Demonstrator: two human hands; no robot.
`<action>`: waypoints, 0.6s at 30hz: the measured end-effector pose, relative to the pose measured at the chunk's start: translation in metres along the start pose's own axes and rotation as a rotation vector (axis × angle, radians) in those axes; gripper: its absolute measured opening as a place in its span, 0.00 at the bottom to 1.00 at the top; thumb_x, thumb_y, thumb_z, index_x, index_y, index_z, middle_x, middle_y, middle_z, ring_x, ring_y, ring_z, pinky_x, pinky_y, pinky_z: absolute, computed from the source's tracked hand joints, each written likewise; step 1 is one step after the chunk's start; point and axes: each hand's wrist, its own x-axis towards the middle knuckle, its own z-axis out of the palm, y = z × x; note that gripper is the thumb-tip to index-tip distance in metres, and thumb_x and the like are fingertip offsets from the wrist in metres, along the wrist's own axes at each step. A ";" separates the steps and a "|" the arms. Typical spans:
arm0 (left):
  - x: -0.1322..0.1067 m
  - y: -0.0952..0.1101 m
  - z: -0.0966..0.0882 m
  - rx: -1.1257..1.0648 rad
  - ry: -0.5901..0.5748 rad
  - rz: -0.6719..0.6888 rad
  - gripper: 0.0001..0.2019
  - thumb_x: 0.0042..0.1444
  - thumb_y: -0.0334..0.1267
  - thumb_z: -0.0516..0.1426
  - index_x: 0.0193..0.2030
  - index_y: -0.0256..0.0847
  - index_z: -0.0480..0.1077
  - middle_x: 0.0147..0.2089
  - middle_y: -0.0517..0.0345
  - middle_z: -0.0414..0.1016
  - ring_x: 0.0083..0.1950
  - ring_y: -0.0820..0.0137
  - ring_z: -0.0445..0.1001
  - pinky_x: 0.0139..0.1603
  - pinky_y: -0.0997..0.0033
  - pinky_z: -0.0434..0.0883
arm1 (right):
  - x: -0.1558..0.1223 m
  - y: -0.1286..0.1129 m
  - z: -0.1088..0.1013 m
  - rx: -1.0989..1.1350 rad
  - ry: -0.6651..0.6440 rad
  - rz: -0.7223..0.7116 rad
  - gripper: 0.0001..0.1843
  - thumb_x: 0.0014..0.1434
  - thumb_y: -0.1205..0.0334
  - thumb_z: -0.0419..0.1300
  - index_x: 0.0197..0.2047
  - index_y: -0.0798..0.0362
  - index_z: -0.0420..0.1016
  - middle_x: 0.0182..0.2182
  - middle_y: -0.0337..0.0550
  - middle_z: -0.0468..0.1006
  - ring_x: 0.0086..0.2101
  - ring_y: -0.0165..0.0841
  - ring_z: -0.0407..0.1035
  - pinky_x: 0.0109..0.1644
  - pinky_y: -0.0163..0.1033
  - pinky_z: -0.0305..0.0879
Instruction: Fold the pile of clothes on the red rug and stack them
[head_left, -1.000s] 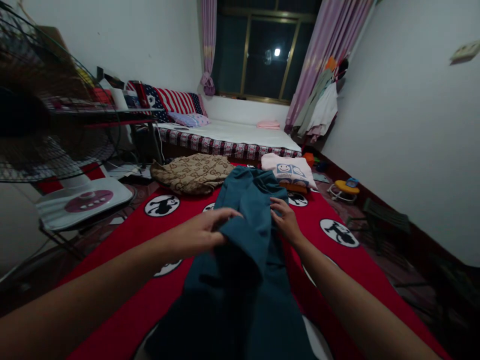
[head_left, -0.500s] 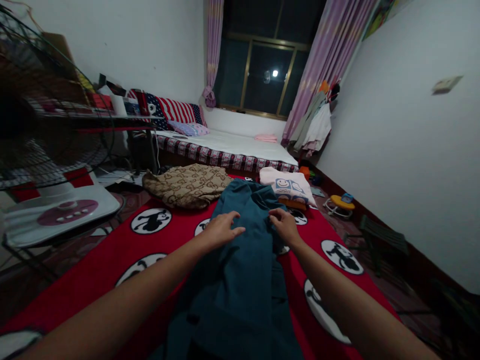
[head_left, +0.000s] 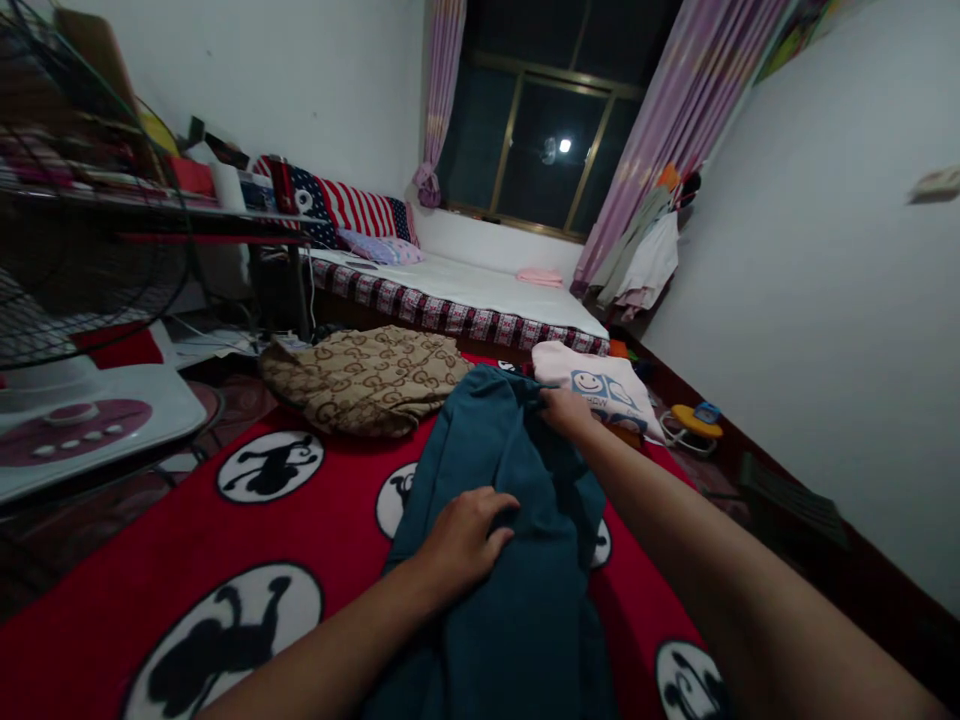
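Note:
Dark teal trousers [head_left: 517,560] lie lengthwise in front of me on a red blanket [head_left: 172,540] with black figures in white circles. My right hand [head_left: 568,412] reaches to their far end, its fingers closed on the cloth near the right edge. Over the middle of the trousers is my left hand [head_left: 471,535], thumb and fingers curved and apart, with nothing between them. Whether its underside touches the cloth I cannot tell. Beyond lie a brown patterned cloth [head_left: 375,375] on the left and a folded pale pink garment [head_left: 592,380] with a smiley print on the right.
A fan [head_left: 82,400] stands at the left, in front of a cluttered desk [head_left: 247,215]. At the back is a bed [head_left: 465,290] under a window. Along the right wall are a small yellow stool [head_left: 696,420], a dark green folding seat [head_left: 791,495] and hanging clothes [head_left: 645,250].
My right hand has moved forward and closed on the far end of the trousers. My left hand has come back towards me. The view has shifted slightly.

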 end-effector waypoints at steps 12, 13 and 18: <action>0.003 -0.066 -0.041 0.305 0.179 -0.259 0.19 0.51 0.41 0.62 0.51 0.45 0.74 0.51 0.49 0.67 0.55 0.57 0.68 0.57 0.58 0.67 | -0.043 -0.003 0.030 0.725 0.279 0.126 0.30 0.51 0.63 0.59 0.59 0.53 0.61 0.44 0.49 0.76 0.38 0.36 0.75 0.44 0.44 0.73; 0.000 -0.065 -0.040 0.324 0.187 -0.256 0.19 0.52 0.42 0.62 0.52 0.46 0.74 0.54 0.49 0.65 0.57 0.56 0.66 0.59 0.57 0.65 | -0.062 -0.002 0.030 0.798 0.297 0.081 0.29 0.51 0.63 0.58 0.58 0.54 0.62 0.46 0.51 0.75 0.40 0.37 0.74 0.46 0.45 0.72; -0.023 -0.043 -0.043 0.348 0.111 -0.308 0.29 0.52 0.47 0.61 0.60 0.42 0.66 0.59 0.45 0.62 0.61 0.53 0.63 0.61 0.56 0.63 | -0.181 0.009 0.017 0.804 0.110 -0.106 0.20 0.56 0.57 0.58 0.52 0.51 0.68 0.49 0.51 0.73 0.47 0.40 0.71 0.47 0.45 0.70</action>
